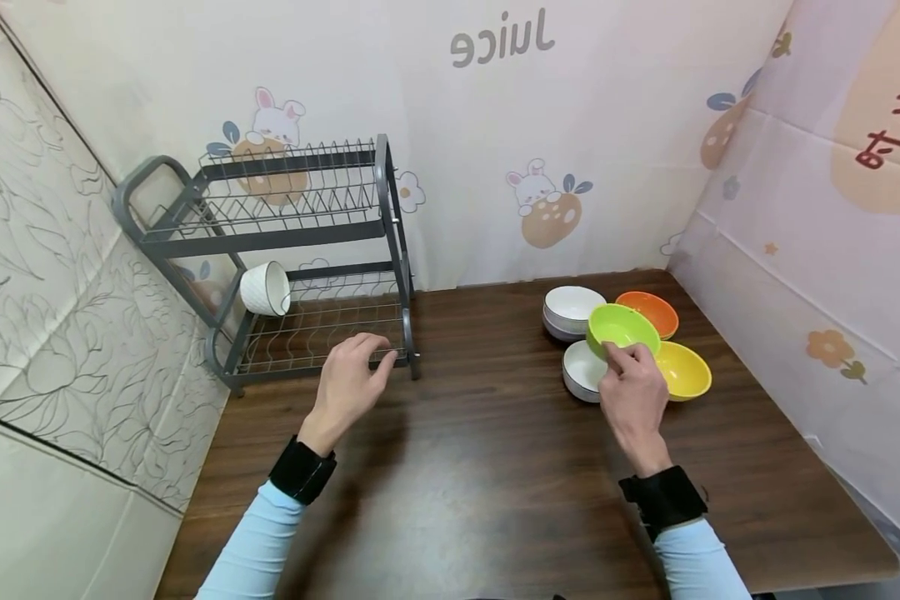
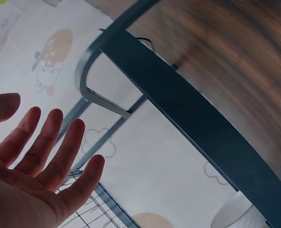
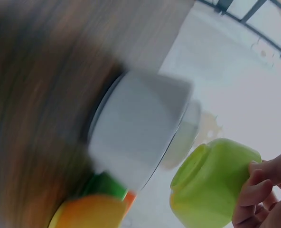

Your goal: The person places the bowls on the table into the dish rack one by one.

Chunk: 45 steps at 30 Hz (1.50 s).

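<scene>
My right hand (image 1: 633, 392) pinches the rim of a lime-green bowl (image 1: 621, 327), fingers and thumb at its near edge. In the right wrist view the green bowl (image 3: 216, 183) is held above the other bowls, its foot facing the camera. Beneath and around it are a white bowl (image 1: 582, 372), stacked white bowls (image 1: 572, 304), an orange bowl (image 1: 651, 312) and a yellow bowl (image 1: 686, 372). My left hand (image 1: 347, 379) hovers before the dish rack (image 1: 270, 242), holding nothing, its fingers spread loosely in the left wrist view.
A white textured cup (image 1: 265, 289) lies on its side on the rack's lower tier, at the left end. The brown wooden table (image 1: 457, 483) meets a patterned wall covering (image 1: 450, 183) at the back and another on the right.
</scene>
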{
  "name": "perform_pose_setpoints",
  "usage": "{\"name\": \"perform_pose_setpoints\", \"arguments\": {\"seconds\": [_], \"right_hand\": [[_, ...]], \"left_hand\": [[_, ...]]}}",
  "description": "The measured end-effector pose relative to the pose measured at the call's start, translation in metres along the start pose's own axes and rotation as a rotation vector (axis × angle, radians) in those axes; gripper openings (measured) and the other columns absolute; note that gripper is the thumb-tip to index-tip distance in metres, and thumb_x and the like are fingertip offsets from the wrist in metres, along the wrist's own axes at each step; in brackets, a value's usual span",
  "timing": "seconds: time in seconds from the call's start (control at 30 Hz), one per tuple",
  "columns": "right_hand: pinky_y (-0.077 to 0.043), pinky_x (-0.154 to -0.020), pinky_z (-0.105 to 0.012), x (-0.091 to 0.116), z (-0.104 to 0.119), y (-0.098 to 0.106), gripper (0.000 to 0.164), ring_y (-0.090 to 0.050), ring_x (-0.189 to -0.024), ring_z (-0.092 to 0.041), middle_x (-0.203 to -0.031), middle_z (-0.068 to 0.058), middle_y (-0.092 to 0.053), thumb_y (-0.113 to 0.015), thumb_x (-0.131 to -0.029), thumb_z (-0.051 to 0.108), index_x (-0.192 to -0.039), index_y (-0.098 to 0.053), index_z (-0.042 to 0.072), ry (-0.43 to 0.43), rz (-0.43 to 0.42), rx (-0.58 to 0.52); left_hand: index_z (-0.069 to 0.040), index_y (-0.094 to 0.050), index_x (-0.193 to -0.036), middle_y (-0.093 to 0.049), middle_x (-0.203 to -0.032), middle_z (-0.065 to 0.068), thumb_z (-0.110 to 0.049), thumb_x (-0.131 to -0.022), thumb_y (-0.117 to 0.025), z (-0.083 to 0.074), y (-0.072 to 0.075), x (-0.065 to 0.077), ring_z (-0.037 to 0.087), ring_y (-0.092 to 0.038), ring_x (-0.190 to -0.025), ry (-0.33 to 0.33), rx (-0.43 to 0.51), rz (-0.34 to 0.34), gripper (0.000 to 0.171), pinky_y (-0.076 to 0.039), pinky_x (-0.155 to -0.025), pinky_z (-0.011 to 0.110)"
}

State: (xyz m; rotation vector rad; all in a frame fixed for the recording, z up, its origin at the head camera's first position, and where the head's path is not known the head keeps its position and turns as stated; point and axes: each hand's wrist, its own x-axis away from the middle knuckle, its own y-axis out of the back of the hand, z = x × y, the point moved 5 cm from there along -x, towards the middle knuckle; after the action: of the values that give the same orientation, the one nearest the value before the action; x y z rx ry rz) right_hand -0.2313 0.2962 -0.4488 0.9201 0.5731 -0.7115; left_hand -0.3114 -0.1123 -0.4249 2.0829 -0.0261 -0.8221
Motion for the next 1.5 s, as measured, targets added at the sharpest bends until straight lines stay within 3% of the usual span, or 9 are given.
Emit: {"name": "perform_pose_setpoints", "arguments": {"seconds": [0.3,0.53,0.93,1.2,1.5], "right_hand": [[-0.048,-0.062,-0.052,0.009,0.039,-0.021,0.027,-0.061,-0.075,-0.035,-0.086,-0.014,-0.059,-0.067,-0.089,-0.011,-0.109,-0.081,0.0,0.115,0.03,-0.089],[-0.048,-0.058,-0.046,0.014,0.068,-0.031,0.035,-0.059,-0.068,-0.03,-0.084,-0.01,-0.059,-0.066,-0.082,-0.017,-0.107,-0.082,0.001,0.179,0.045,-0.151],[-0.049,-0.051,-0.042,0.024,0.109,-0.046,0.044,-0.06,-0.065,-0.024,-0.083,-0.008,-0.061,-0.062,-0.075,-0.021,-0.106,-0.083,0.002,0.288,0.081,-0.228],[-0.052,-0.052,-0.037,0.028,0.133,-0.056,0.037,-0.061,-0.065,-0.019,-0.087,-0.006,-0.062,-0.066,-0.081,-0.018,-0.106,-0.083,0.003,0.349,0.137,-0.27],[-0.051,-0.053,-0.036,0.032,0.147,-0.061,0.031,-0.06,-0.065,-0.018,-0.09,-0.006,-0.062,-0.064,-0.088,-0.013,-0.108,-0.082,0.003,0.387,0.156,-0.302]], "left_hand": [[-0.008,-0.075,-0.114,-0.073,-0.113,0.009,-0.02,-0.103,-0.071,-0.024,-0.014,-0.009,0.028,-0.07,-0.104,-0.051,0.031,0.048,0.017,-0.056,-0.092,0.046],[-0.008,-0.072,-0.124,-0.073,-0.119,0.01,-0.021,-0.105,-0.069,-0.04,-0.023,-0.018,0.026,-0.071,-0.102,-0.1,0.095,0.073,0.023,-0.058,-0.086,0.043],[-0.007,-0.062,-0.143,-0.063,-0.144,0.011,-0.024,-0.105,-0.069,-0.068,-0.042,-0.029,0.026,-0.061,-0.131,-0.182,0.161,0.165,0.042,-0.052,-0.106,0.042],[-0.009,-0.058,-0.148,-0.049,-0.159,0.014,-0.029,-0.103,-0.072,-0.069,-0.049,-0.031,0.028,-0.052,-0.142,-0.191,0.199,0.167,0.052,-0.048,-0.111,0.044],[-0.008,-0.057,-0.149,-0.049,-0.159,0.015,-0.031,-0.099,-0.077,-0.059,-0.053,-0.029,0.025,-0.049,-0.144,-0.111,0.374,0.249,0.059,-0.045,-0.114,0.042]]}}
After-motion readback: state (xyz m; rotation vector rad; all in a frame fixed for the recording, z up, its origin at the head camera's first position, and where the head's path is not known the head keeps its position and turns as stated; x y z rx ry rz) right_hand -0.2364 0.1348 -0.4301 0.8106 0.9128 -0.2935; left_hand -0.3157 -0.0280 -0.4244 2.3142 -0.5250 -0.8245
